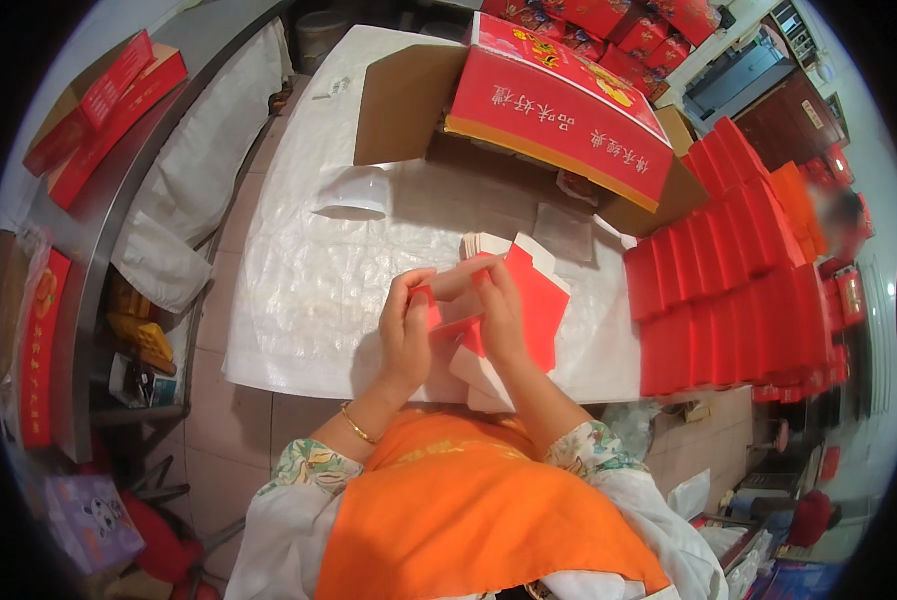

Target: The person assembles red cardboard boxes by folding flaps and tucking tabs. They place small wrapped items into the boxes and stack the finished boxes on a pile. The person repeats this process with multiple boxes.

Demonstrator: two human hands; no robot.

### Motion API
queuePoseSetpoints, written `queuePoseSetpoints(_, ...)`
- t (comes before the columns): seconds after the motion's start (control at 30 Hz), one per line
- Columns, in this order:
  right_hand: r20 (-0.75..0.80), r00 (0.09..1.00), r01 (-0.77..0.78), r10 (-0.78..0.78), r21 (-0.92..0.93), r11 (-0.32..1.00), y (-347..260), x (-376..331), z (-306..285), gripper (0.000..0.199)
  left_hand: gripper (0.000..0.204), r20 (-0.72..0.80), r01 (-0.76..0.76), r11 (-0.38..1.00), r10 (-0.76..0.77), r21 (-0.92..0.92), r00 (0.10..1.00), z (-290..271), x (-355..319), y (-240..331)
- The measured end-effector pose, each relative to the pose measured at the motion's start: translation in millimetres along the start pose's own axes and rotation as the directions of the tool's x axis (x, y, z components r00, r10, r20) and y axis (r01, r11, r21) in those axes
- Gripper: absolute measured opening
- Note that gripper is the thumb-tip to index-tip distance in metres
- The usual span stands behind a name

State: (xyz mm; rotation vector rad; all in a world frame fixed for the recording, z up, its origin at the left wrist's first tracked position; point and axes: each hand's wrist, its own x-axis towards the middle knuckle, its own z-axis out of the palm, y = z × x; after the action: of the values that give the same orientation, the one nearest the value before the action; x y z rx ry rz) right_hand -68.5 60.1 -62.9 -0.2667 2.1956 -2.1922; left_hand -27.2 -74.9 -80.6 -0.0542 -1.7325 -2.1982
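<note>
Your left hand and right hand grip opposite ends of a red-and-white carton – likely to square its walls. Red carton blanks lie just right, seemingly for easy reach.

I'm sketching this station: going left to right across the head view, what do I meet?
Long red box, white draped sheet, left hand, red-and-white cardboard piece, right hand, stacked red cardboard cartons.

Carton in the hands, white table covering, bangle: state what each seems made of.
Carton: probably thin cardboard, smooth red outside and pale inside, with crisp folded edges. White table covering: perhaps plastic sheeting, faintly glossy, judging by its wrinkles and bright patches. Bangle: likely polished metal, gold-coloured, given its bright glint.
</note>
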Motion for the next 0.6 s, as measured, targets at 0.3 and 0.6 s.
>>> queuePoseSetpoints(0.3, -0.055, 0.996, 0.082, -0.075, 0.133, 0.988, 21, 2, 1, 0.029, 0.072, 0.269, -0.582, 0.733, 0.517, 0.351, 0.813, -25, 2, -53)
queuePoseSetpoints(0.6, 0.106, 0.993, 0.068, -0.046, -0.218, 0.974, -66, -5, -25, 0.07, 0.072, 0.203, -0.211, 0.975, 0.222, -0.076, 0.954, 21, -6, 52)
